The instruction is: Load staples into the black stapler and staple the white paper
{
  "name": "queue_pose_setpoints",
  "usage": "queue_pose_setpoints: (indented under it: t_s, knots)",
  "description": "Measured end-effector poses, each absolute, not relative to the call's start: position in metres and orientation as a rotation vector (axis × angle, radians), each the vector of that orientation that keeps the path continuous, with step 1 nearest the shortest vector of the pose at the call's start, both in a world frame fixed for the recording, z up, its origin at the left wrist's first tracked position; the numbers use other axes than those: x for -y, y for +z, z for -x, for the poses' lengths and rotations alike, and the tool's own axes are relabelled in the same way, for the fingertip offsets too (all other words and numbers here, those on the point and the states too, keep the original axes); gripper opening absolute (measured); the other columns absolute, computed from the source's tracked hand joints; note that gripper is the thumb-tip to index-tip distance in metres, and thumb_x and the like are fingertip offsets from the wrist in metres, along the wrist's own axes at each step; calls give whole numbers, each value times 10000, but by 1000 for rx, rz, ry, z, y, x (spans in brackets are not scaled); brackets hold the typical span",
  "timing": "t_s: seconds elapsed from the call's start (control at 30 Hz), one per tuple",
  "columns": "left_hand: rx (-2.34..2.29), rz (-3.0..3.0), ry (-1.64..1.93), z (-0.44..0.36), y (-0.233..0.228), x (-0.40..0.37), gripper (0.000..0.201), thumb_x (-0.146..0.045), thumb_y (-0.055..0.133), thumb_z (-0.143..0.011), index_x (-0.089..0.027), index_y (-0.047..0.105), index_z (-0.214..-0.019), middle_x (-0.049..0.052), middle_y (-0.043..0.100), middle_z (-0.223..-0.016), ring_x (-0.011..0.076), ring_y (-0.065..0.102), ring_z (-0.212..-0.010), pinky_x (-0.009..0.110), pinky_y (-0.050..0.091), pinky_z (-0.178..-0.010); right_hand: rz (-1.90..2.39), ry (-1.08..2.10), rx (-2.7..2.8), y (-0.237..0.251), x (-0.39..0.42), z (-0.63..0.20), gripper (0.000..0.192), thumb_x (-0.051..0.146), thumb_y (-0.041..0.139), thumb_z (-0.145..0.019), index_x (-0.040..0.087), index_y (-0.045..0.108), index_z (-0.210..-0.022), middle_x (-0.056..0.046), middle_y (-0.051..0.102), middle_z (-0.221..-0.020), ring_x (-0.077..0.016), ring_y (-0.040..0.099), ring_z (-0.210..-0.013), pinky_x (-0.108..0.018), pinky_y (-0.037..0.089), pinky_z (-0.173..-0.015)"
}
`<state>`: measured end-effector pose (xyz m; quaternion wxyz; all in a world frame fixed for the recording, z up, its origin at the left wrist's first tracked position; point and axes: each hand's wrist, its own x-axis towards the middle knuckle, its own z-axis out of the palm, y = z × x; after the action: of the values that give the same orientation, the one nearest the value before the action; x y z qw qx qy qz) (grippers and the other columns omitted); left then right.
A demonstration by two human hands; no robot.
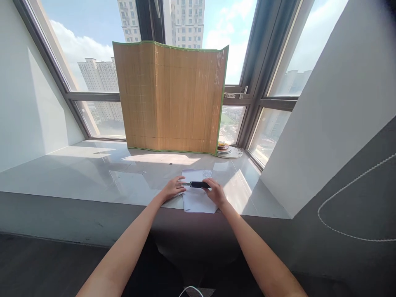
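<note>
A white sheet of paper (198, 200) lies at the front edge of the grey window ledge (93, 173), with some printed text at its far corner. My right hand (216, 193) holds a black-handled tool, likely a utility knife (199, 184), level above the paper, its metal tip pointing left. My left hand (173, 187) rests on the paper's left edge, with fingertips at the tool's tip.
A bamboo mat (171, 97) edged in green stands upright on the ledge against the window. A small stack of plates (227, 150) sits to its right. A white slanted wall (324, 115) closes off the right side. A beaded cord (346, 185) hangs at the far right.
</note>
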<state>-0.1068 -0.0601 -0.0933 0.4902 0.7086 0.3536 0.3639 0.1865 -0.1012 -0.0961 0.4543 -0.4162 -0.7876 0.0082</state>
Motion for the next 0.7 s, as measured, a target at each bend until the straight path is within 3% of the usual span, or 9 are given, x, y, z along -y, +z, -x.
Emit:
queue_pose_setpoints:
  t_s: [0.13, 0.3, 0.5, 0.6, 0.7]
  knots:
    - [-871, -1715, 879, 106, -91, 61, 722, -492, 859, -800, -205, 527, -1373, 144, 740, -1148, 305, 733, -1138, 463, 603, -970, 836, -409, 2083, -88, 113, -181, 248, 82, 577, -964, 240, 678, -1126, -81, 728, -1101, -242, 631, -1048, -391, 488, -915]
    - [-846, -1726, 957, 103, -92, 60, 664, -544, 856, -781, -186, 569, -1261, 137, 684, -1233, 231, 750, -972, 379, 618, -859, 727, -626, 2190, -85, 115, -176, 200, 85, 592, -995, 233, 680, -1099, -64, 719, -1068, -226, 594, -1010, -399, 432, -945]
    - [-858, -1577, 969, 101, -93, 60, 706, -626, 815, -797, -153, 568, -1259, 65, 702, -965, 198, 739, -820, 394, 628, -820, 809, -372, 2239, -87, 111, -176, 228, 76, 561, -967, 247, 673, -1068, -77, 702, -1095, -245, 594, -1028, -404, 444, -940]
    - [-857, -1579, 972, 102, -90, 62, 708, -654, 740, -857, -142, 546, -1305, 83, 711, -943, 204, 743, -782, 364, 613, -750, 977, -102, 2086, -87, 109, -177, 148, 163, 606, -938, 236, 656, -1056, -93, 683, -1051, -264, 602, -998, -379, 480, -842]
    - [-901, -1655, 1008, 104, -85, 64, 578, -631, 624, -941, -148, 590, -1256, 70, 701, -912, 145, 658, -663, 282, 521, -604, 1140, 111, 1934, -89, 104, -180, 132, 257, 668, -893, 238, 643, -1021, -74, 673, -984, -247, 614, -896, -344, 478, -747]
